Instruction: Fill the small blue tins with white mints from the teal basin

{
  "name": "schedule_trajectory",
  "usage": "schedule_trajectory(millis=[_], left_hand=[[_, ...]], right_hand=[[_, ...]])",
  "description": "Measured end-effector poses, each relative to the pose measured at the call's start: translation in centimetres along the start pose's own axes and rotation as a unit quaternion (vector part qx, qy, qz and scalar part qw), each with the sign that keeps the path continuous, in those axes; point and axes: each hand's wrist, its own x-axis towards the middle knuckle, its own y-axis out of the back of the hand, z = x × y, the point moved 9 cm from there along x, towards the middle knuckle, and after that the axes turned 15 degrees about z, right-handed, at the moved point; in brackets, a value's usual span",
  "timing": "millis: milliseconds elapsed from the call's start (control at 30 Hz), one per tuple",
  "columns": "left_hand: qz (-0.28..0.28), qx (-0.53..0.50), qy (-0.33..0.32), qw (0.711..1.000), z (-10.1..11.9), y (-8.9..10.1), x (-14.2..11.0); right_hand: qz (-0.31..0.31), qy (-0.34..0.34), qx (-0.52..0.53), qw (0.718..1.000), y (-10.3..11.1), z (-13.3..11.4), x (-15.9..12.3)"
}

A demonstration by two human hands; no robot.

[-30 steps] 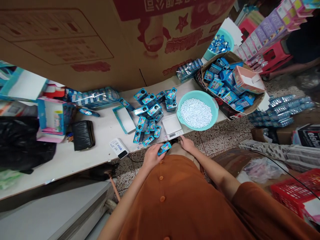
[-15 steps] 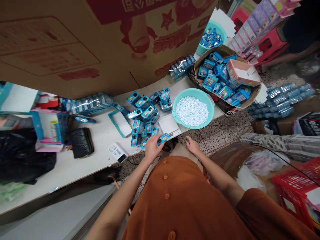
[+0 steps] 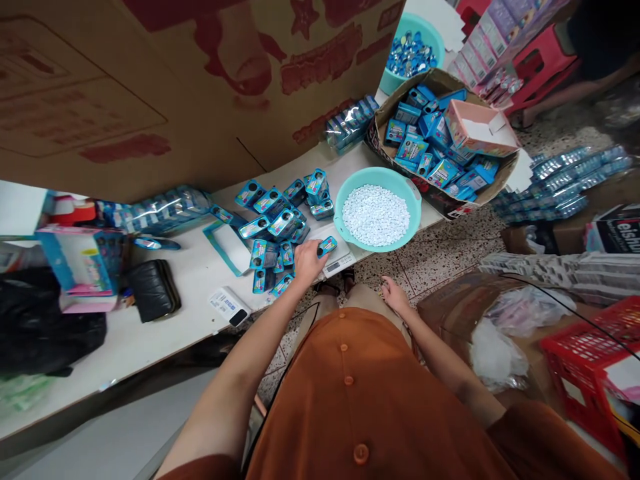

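Note:
My left hand (image 3: pixel 307 261) grips a small blue tin (image 3: pixel 327 246) with a printed label and a dark round spot, over the white weighing scale (image 3: pixel 340 257). Much of the scale's plate is hidden behind the hand and tin. Similar blue tins (image 3: pixel 270 200) stand in a loose cluster just left of and beyond that hand. A turquoise basin (image 3: pixel 416 207) of small white pellets (image 3: pixel 375 215) rests right of the scale, at the table edge. My right hand (image 3: pixel 395 294) hangs low beside my leg, fingers loosely bent and apart, holding nothing visible.
A big cardboard box (image 3: pixel 200 87) stands along the table's back. At right is a carton (image 3: pixel 500 193) of blue boxes, with another basin (image 3: pixel 435 33) behind. Leftward lie an empty blue tray (image 3: pixel 210 233), a white device (image 3: pixel 229 305) and a black wallet (image 3: pixel 153 290).
My left hand has carried the blue tin forward from the scale's front edge to above its plate. My right hand stays low at my side. The whole view has shifted slightly.

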Motion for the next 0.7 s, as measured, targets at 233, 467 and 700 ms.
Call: schedule_trajectory(millis=[233, 467, 700], left_hand=[[0.007, 0.008, 0.001, 1.0, 0.3, -0.9, -0.1], [0.028, 0.005, 0.009, 1.0, 0.4, -1.3, -0.2], [0.043, 0.012, 0.017, 0.999, 0.7, -0.5, -0.5]], right_hand=[[0.002, -0.012, 0.012, 1.0, 0.4, 1.9, 0.2], [0.025, 0.002, 0.013, 1.0, 1.8, 3.2, 1.1], [0.032, 0.002, 0.015, 0.999, 2.3, 4.2, 1.2]])
